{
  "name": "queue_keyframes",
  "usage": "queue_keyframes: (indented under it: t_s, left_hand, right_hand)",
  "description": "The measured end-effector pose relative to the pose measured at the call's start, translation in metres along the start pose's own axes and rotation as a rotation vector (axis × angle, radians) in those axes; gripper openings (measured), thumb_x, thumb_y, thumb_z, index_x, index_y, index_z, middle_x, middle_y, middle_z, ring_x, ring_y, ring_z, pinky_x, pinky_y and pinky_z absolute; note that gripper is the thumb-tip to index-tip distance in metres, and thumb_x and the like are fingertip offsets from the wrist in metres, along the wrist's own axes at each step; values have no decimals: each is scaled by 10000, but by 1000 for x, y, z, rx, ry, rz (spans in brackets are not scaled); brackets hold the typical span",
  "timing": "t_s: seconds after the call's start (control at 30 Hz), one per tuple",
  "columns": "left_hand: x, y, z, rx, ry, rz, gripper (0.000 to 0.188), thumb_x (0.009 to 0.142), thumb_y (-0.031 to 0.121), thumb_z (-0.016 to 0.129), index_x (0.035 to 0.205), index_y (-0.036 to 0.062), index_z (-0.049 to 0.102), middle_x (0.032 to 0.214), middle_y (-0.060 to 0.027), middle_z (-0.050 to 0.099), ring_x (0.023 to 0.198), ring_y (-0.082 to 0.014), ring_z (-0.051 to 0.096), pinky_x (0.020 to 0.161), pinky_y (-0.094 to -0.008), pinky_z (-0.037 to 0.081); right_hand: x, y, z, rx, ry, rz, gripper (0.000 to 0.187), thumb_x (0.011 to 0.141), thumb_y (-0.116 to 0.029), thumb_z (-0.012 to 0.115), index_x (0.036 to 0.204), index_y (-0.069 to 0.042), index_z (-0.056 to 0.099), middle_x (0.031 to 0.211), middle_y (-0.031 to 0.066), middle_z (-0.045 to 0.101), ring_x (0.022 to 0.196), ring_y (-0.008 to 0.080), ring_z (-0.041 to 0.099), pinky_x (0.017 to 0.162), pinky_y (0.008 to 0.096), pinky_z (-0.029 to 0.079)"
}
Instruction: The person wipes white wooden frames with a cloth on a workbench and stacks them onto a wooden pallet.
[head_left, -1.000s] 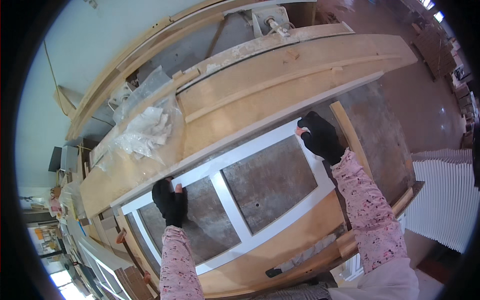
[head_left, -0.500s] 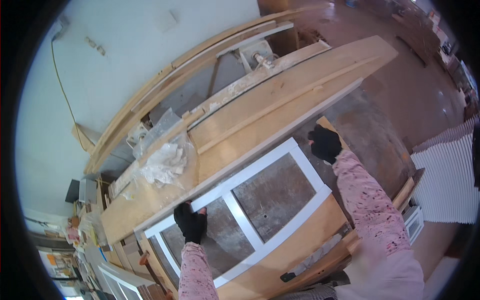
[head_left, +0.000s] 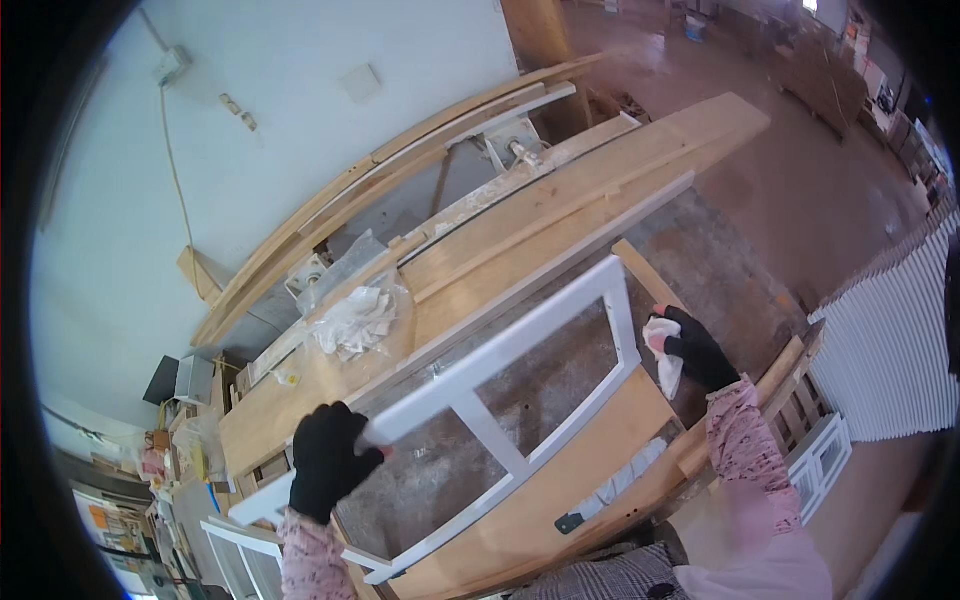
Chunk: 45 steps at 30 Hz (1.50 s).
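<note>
My left hand [head_left: 328,458], in a black glove with bare fingertips, is closed round the far rail of a white window-like frame [head_left: 490,352]. That rail is raised, and the frame tilts on its near edge above the grey bench top [head_left: 430,490]. A crossbar divides its open panels. In my gloved right hand [head_left: 700,352] is a crumpled white cloth [head_left: 668,372], just off the frame's right end. Beside that end lies a pale wood strip [head_left: 648,275].
Beyond the bench lies a long wooden board [head_left: 470,275] with a plastic bag of white scraps [head_left: 355,320]. A grey strip with a dark end [head_left: 610,490] lies on the near plywood. White corrugated sheets [head_left: 890,340] and another white frame [head_left: 818,460] stand at the right.
My left hand has moved left and raised the frame's far rail, tilting the frame. My right hand has come nearer and to the right, and the cloth in it now shows clearly.
</note>
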<state>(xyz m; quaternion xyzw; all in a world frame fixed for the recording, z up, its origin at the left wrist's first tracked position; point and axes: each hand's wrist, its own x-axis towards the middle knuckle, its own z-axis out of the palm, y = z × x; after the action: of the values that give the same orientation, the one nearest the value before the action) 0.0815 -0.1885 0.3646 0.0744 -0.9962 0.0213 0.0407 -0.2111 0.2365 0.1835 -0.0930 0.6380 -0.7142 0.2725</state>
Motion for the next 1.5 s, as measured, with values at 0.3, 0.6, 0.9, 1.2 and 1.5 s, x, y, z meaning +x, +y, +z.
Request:
queue_keyframes:
  t_s: [0.3, 0.6, 0.9, 1.2, 1.5]
  left_hand:
    - [-103, 123, 2, -58, -10, -94, 154, 821, 162, 675, 943, 90, 616, 990, -122, 601, 785, -307, 616, 621, -435, 488]
    - [-164, 162, 177, -295, -256, -248, 632, 733, 331, 823, 1276, 117, 580, 1008, -109, 598, 943, -326, 592, 761, -477, 444]
    - [-150, 165, 209, -351, -149, -173, 673, 739, 467, 807, 1299, 153, 604, 1201, -125, 545, 1114, -330, 507, 924, -483, 418]
    - [-150, 165, 205, -407, -174, -198, 640, 769, 436, 793, 1318, 168, 606, 1207, -123, 537, 1121, -339, 495, 939, -494, 416]
    - [-151, 159, 209, -429, -118, -195, 643, 768, 433, 795, 1322, 166, 608, 1198, -136, 538, 1125, -358, 494, 932, -505, 432]
  right_hand:
    - [-12, 33, -4, -468, -1, -265, 552, 837, -147, 742, 1335, 1, 558, 1211, 131, 669, 1122, 217, 634, 976, 350, 489]
    - [-68, 69, -81, -803, 313, -155, 402, 769, -307, 823, 964, -7, 641, 935, 163, 675, 835, 322, 673, 737, 396, 524]
    - [-28, 113, -12, -1068, 282, -434, 300, 798, -239, 767, 1027, -79, 657, 952, 162, 684, 912, 355, 670, 800, 437, 519]
    - [-16, 122, -26, -640, 542, -193, 240, 802, -198, 739, 969, -54, 645, 848, 151, 683, 790, 317, 677, 721, 411, 521]
    - [-23, 93, -2, -814, 365, -201, 206, 805, -166, 712, 955, -40, 646, 888, 159, 686, 820, 308, 681, 738, 401, 524]
